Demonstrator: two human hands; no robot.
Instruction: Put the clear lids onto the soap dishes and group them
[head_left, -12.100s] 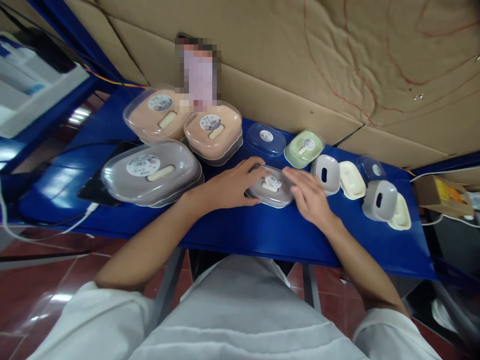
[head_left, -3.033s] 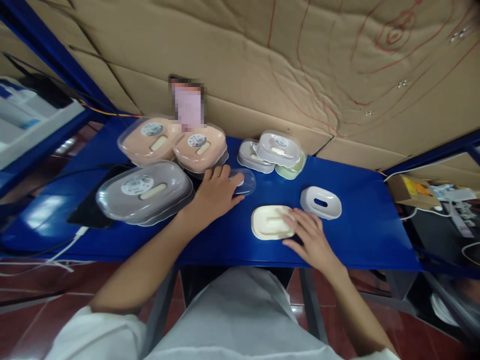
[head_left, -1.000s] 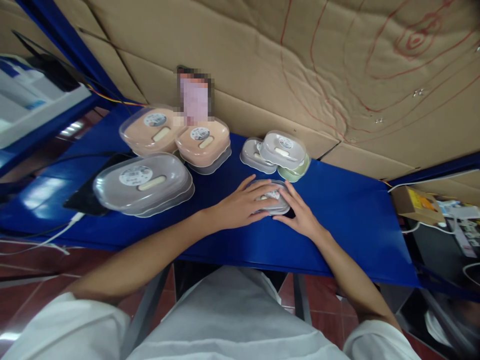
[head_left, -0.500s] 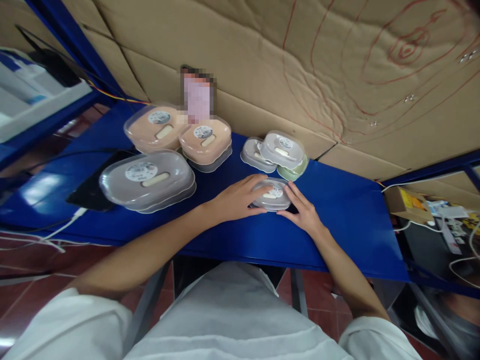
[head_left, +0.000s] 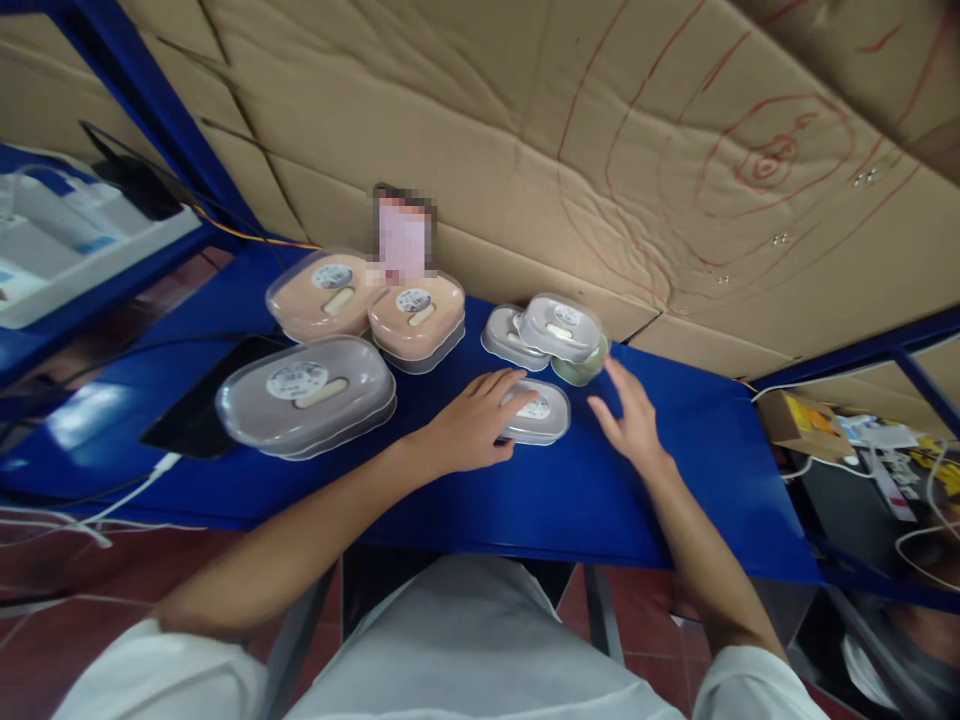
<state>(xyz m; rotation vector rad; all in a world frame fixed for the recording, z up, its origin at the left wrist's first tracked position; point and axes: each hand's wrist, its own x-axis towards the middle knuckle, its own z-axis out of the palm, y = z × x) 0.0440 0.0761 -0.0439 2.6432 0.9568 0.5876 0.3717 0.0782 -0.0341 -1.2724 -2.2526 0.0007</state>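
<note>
My left hand [head_left: 471, 425] rests on the left side of a small grey soap box with a clear lid [head_left: 538, 414] on the blue table [head_left: 697, 500]. The fingers lie on its top and side. To the right of the box, my right hand [head_left: 632, 420] hovers with spread fingers and holds nothing. Just behind stand two more small grey boxes [head_left: 561, 326], one of them stacked on a green box [head_left: 581, 368].
A large grey box [head_left: 306, 392] lies at the left, with two peach boxes [head_left: 417, 312] behind it. A black phone [head_left: 196, 400] with a white cable lies at the far left. Cardboard sheets [head_left: 600, 150] wall the back. A small carton [head_left: 799, 422] and cables lie at the right.
My right hand has come off the small grey box and moved right, fingers spread. My left hand stays on the box. The view has tilted a little.
</note>
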